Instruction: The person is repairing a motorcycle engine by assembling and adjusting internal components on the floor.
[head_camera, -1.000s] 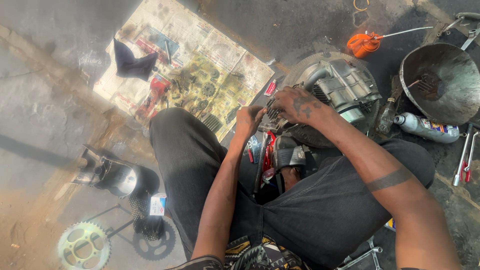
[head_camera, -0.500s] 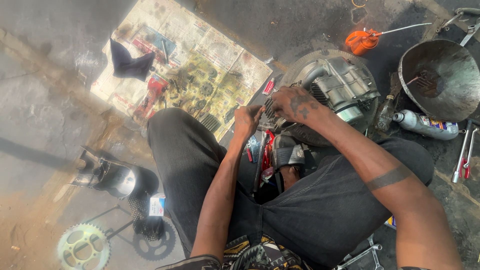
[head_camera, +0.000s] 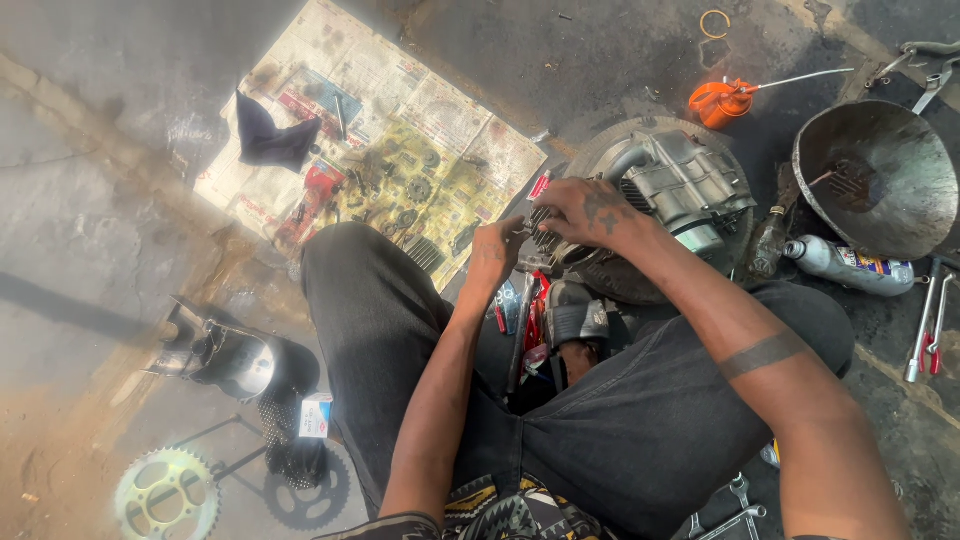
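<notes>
Sitting on the floor, the person keeps the grey engine (head_camera: 680, 190) between the knees so it stays put. The left hand (head_camera: 497, 252) pinches a small part at its near side; the right hand (head_camera: 590, 212) lies curled on top, steadying it. Beyond the engine, loose parts rest on newspaper (head_camera: 400, 130).

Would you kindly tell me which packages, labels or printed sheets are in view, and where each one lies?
Small box: on the floor beside the left knee, near the black sprocket; white with blue and red print.
Bottle label: wrapped around a grey bottle lying at right, below the metal bowl; multicoloured.
Newspaper sheets: spread flat on the floor ahead, stained, with small engine parts on them.
</notes>
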